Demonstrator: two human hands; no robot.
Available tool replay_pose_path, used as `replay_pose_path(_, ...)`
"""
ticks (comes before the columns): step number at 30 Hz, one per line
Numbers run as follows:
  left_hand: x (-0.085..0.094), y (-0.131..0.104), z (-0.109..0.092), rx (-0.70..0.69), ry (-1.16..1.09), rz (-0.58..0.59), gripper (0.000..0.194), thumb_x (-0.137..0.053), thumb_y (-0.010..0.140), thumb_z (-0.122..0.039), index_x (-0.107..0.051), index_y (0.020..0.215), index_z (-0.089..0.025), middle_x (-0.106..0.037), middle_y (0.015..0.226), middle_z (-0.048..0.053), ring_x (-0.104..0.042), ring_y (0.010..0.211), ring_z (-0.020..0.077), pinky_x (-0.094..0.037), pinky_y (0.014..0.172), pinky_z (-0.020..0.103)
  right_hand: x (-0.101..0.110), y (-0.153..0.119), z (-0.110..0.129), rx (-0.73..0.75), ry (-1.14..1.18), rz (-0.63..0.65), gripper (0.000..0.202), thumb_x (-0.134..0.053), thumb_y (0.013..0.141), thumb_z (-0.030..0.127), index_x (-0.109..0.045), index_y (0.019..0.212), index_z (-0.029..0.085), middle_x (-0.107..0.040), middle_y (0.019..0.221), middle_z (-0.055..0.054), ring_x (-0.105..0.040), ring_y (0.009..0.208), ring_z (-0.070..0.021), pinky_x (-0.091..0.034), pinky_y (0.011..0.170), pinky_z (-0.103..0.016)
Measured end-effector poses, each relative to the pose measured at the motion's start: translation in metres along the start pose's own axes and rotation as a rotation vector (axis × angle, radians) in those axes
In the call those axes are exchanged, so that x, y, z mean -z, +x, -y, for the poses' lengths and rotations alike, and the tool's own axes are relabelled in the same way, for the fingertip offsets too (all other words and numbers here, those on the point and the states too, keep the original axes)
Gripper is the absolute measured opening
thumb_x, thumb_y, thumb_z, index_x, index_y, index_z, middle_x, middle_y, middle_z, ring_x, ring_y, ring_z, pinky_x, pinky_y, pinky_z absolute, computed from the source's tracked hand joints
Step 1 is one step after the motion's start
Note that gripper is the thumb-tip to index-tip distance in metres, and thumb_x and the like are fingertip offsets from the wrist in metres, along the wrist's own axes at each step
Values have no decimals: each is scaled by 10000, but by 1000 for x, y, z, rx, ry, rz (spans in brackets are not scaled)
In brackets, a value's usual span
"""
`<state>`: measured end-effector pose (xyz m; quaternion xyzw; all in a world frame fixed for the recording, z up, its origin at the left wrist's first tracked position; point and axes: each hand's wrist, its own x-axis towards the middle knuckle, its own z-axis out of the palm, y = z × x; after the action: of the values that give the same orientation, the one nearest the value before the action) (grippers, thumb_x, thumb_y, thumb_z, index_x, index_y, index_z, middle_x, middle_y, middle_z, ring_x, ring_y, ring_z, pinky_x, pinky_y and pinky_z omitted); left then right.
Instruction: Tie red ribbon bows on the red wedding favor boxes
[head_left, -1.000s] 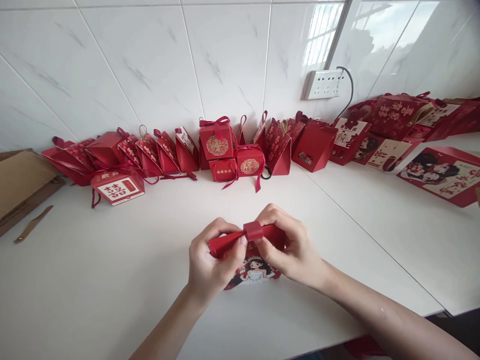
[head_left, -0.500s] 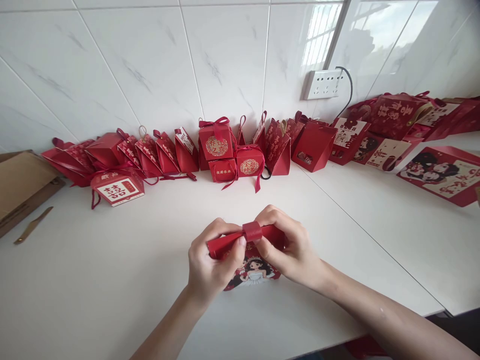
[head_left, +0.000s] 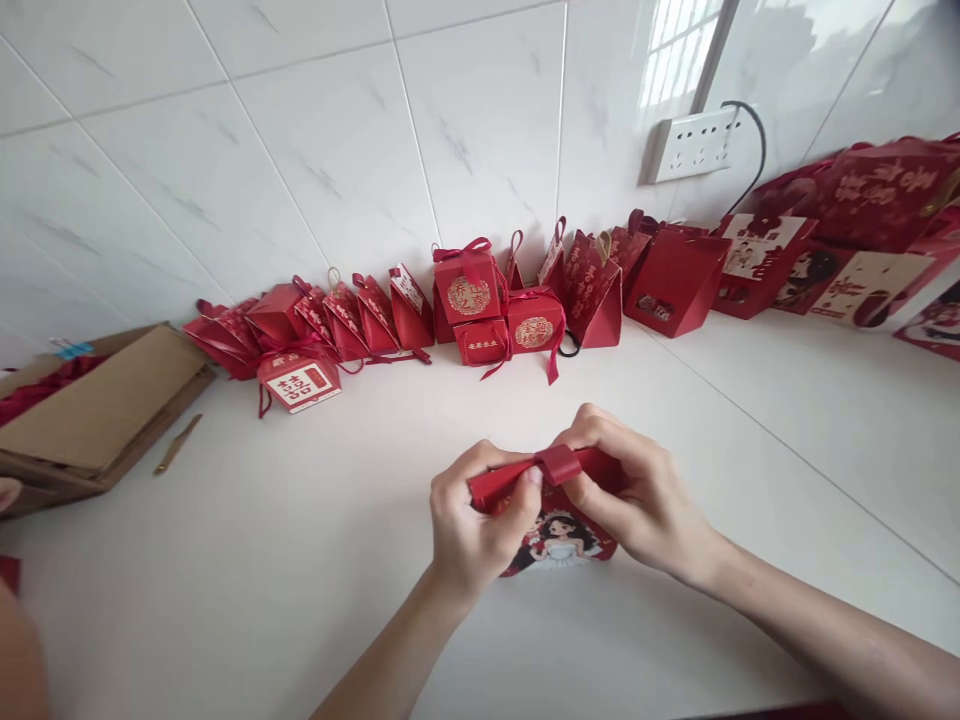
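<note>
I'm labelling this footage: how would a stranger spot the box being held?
On the white tabletop, look in front of the row of red boxes. The left hand and right hand hold a red box by its top. Unlike its neighbours, it is held, a white-dressed figure on its front.

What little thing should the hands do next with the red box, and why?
Maybe the left hand could gently squeeze the top edge of the red box flatter. That edge looks wider at its left end than near the ribbon loop, and the right hand grips the box on the loop's other side, which should help steady it.
</note>
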<state>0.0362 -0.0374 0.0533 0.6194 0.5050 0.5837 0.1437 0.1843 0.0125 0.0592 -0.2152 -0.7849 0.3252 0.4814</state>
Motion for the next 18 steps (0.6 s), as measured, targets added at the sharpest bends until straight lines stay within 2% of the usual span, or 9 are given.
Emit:
replay_pose_path(4, 0, 1, 1, 41, -64, 43, 125, -602, 801, -235, -593, 687, -185, -587, 545, -28, -517, 444, 92, -417, 425, 202, 0, -2, -2, 26, -48, -15, 108, -514, 878, 151, -558, 795, 205, -541, 705, -9, -507, 577, -113, -421, 507, -243)
replay_pose_path(6, 0, 1, 4, 43, -108, 68, 118, -591, 817, -253, -594, 720, -185, -589, 582, -19, -528, 477, 97, -429, 451, 207, 2, -4, -7, 64, -49, -7, 77, -517, 875, 149, -555, 873, 216, -562, 753, -22, -534, 612, -125, -444, 526, -250)
replay_pose_path(8, 1, 1, 7, 23, -124, 82, 104, -586, 829, -256, -598, 753, -186, -605, 656, -5, -555, 542, 105, -451, 506, 211, 6, -6, -15, 105, -1, 57, 295, -540, 848, 141, -488, 1120, 243, -589, 854, -40, -583, 695, -150, -483, 563, -261)
replay_pose_path(10, 3, 0, 11, 15, -122, 99, 95, -577, 838, -261, -597, 783, -186, -609, 693, 1, -568, 577, 109, -461, 538, 211, 14, -5, -24, 124, 42, 177, 650, -584, 789, 134, -271, 1346, 256, -603, 945, -57, -614, 775, -176, -520, 614, -285)
replay_pose_path(11, 4, 0, 13, 25, -121, 118, 95, -569, 845, -270, -596, 811, -186, -610, 694, 1, -570, 577, 112, -462, 537, 211, 19, -4, -29, 117, 37, 252, 741, -604, 761, 135, -215, 1382, 246, -613, 965, -62, -623, 791, -184, -530, 637, -297)
replay_pose_path(13, 5, -1, 19, 74, -123, 174, 138, -545, 861, -309, -589, 907, -186, -635, 740, 15, -595, 615, 131, -478, 549, 222, 30, 1, -38, 64, -20, 389, 616, -621, 745, 156, -382, 1309, 217, -648, 950, -59, -634, 771, -185, -532, 663, -304)
replay_pose_path(15, 6, -1, 27, 135, -120, 228, 247, -518, 875, -362, -558, 1047, -189, -668, 875, 49, -637, 755, 173, -515, 646, 265, 40, 7, -45, -54, -54, 429, 302, -629, 774, 222, -585, 1071, 189, -684, 920, -56, -644, 747, -183, -529, 669, -300)
replay_pose_path(16, 6, -2, 30, 158, -113, 240, 327, -508, 878, -392, -521, 1137, -192, -667, 981, 73, -640, 870, 203, -523, 732, 305, 44, 10, -49, -143, -33, 391, 211, -628, 794, 270, -621, 985, 180, -696, 921, -59, -651, 752, -187, -530, 669, -299)
replay_pose_path(18, 5, -2, 38, 187, -94, 251, 515, -493, 878, -450, -386, 1316, -201, -592, 1216, 122, -577, 1091, 257, -482, 895, 399, 48, 15, -56, -386, 96, 209, 245, -623, 819, 380, -633, 940, 167, -711, 925, -68, -666, 774, -202, -539, 658, -298)
